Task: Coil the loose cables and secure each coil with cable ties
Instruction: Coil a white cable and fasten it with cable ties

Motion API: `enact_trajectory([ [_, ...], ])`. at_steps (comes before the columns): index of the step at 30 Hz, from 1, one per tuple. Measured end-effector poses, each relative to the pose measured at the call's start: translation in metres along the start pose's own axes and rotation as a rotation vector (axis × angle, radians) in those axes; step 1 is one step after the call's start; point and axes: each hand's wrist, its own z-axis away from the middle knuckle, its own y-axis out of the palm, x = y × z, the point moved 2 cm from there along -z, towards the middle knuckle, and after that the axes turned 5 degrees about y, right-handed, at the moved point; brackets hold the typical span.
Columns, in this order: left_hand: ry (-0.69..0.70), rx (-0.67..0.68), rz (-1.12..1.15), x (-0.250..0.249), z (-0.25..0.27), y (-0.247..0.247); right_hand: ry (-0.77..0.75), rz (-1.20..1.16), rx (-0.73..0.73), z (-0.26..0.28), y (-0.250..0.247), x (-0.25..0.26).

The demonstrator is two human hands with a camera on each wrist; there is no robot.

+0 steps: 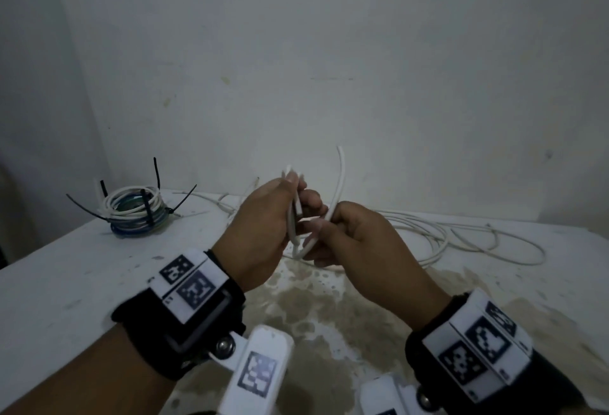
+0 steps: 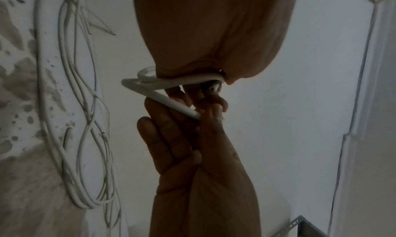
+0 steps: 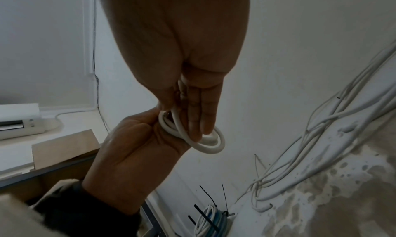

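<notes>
A short white cable [image 1: 339, 184] is held between both hands above the table. My left hand [image 1: 296, 203] grips a small coil of it [image 3: 205, 142], thumb pressed on the loops, with one cut end [image 1: 289, 169] poking up past the thumb. My right hand [image 1: 326, 227] pinches the cable's free stretch [image 2: 177, 107] beside the coil, and its tail curves upward. In the right wrist view my right fingers [image 3: 199, 115] lie along the loops, against the left palm [image 3: 139, 147]. A pile of finished coils [image 1: 138, 213] bound with black cable ties [image 1: 147, 212] sits at the back left.
Several loose white cables [image 1: 461, 236] sprawl across the white table [image 1: 66, 283] behind and right of my hands, also seen as loose cables [image 2: 85, 122]. A brownish stain [image 1: 329, 315] covers the table in front. A bare wall [image 1: 329, 52] stands close behind.
</notes>
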Motion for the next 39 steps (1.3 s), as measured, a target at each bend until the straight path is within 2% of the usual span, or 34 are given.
enact_trajectory([
  [8, 0.099, -0.051, -0.592, 0.006, 0.011, 0.008, 0.069, -0.146, 0.034, 0.001, -0.004, 0.004],
  [10, 0.127, -0.034, -0.681, 0.008, 0.01, 0.007, 0.063, -0.115, 0.013, 0.0, -0.004, 0.005],
  [13, 0.113, 0.012, -0.732, 0.011, 0.01, 0.005, 0.084, -0.188, 0.024, -0.002, -0.008, 0.007],
  [14, 0.085, 0.042, -0.726, 0.013, 0.011, 0.005, 0.076, -0.162, 0.027, -0.002, -0.011, 0.008],
  [16, -0.01, 0.11, -0.654, 0.016, 0.012, 0.003, 0.009, 0.058, -0.003, -0.004, -0.015, 0.008],
  [18, -0.142, 0.173, -0.497, 0.016, 0.012, 0.0, -0.092, 0.282, -0.116, -0.008, -0.021, 0.003],
  [20, -0.274, 0.214, -0.338, 0.014, 0.013, -0.004, -0.257, 0.453, -0.274, -0.009, -0.025, 0.001],
  [21, -0.323, 0.234, -0.286, 0.013, 0.013, -0.006, -0.347, 0.528, -0.301, -0.01, -0.026, 0.0],
  [23, -0.4, 0.284, -0.205, 0.009, 0.013, -0.007, -0.447, 0.562, -0.22, -0.012, -0.024, -0.001],
  [25, -0.45, 0.325, -0.089, 0.007, 0.012, -0.006, -0.41, 0.454, -0.072, -0.012, -0.022, 0.001],
  [27, -0.452, 0.338, 0.009, 0.005, 0.01, -0.006, -0.317, 0.352, -0.011, -0.012, -0.024, 0.001],
  [31, -0.409, 0.332, 0.047, 0.003, 0.009, -0.005, -0.207, 0.135, 0.027, -0.008, -0.024, -0.003],
  [35, -0.421, 0.313, 0.167, 0.002, 0.009, -0.005, -0.187, 0.129, 0.025, -0.004, -0.023, -0.008],
  [37, -0.398, 0.322, 0.095, 0.002, 0.011, -0.004, -0.224, 0.182, -0.028, -0.002, -0.025, -0.009],
  [39, -0.323, 0.283, -0.11, 0.004, 0.011, -0.002, -0.301, 0.292, -0.057, -0.002, -0.027, -0.011],
])
